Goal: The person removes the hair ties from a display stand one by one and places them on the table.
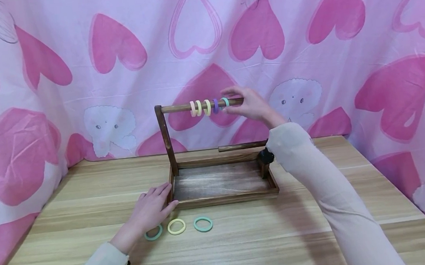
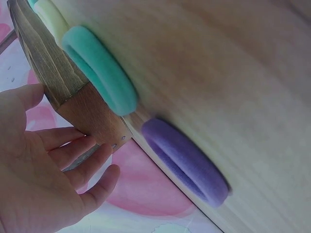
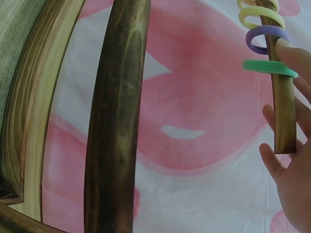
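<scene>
A dark wooden stand (image 1: 224,199) with a shallow tray base sits on the table. My left hand (image 1: 151,207) touches its left end with fingers extended. From its upper rod (image 1: 178,108) hang several coloured hair ties: pink, yellow, a purple one (image 1: 215,106) and a teal one (image 3: 265,67) nearest the free end. My right hand (image 1: 246,102) is around that end, thumb and fingers spread to either side of the teal tie; one fingertip is close to the purple tie. By my left hand lie a teal tie (image 2: 102,70) and a purple tie (image 2: 184,162).
A yellow hair tie (image 1: 177,226) and another teal hair tie (image 1: 203,224) lie in front of the stand. A lower rod (image 1: 241,146) sticks out on its right side, partly hidden by my right sleeve (image 1: 298,157). Behind the table hangs a pink heart-patterned curtain (image 1: 120,86).
</scene>
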The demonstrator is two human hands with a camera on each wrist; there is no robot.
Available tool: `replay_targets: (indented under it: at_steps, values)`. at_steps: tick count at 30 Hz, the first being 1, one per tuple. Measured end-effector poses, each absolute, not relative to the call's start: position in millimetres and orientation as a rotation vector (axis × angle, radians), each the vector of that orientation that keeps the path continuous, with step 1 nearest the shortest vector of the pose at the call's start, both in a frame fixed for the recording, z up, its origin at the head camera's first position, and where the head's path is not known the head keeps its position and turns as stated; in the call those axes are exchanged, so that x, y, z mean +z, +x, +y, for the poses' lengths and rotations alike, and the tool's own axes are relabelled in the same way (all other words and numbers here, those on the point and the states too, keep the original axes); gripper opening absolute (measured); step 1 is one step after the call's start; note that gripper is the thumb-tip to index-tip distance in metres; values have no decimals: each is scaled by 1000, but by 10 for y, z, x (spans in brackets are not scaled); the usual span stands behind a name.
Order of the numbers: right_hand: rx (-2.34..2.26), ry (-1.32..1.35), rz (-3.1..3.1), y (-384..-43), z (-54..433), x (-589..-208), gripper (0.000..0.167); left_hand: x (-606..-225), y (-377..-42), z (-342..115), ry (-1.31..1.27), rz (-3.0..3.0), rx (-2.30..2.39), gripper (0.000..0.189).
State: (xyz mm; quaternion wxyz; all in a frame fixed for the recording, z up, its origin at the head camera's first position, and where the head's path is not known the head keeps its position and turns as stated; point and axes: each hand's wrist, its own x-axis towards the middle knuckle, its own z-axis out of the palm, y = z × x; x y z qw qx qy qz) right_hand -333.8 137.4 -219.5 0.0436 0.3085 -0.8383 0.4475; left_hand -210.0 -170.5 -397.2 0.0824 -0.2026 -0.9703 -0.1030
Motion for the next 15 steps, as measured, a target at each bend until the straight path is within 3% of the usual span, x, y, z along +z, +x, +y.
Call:
replay_targets:
  at_steps: [9, 15]
  values:
    - [1132, 1051, -2562, -3593, 1402, -2339, 47, -3972, -2101, -1714, -616, -2890, -291, 57]
    - [1151, 984, -2573, -3401, 1400, -2253, 43, -3970, -2100, -1714, -627, -2883, -287, 57]
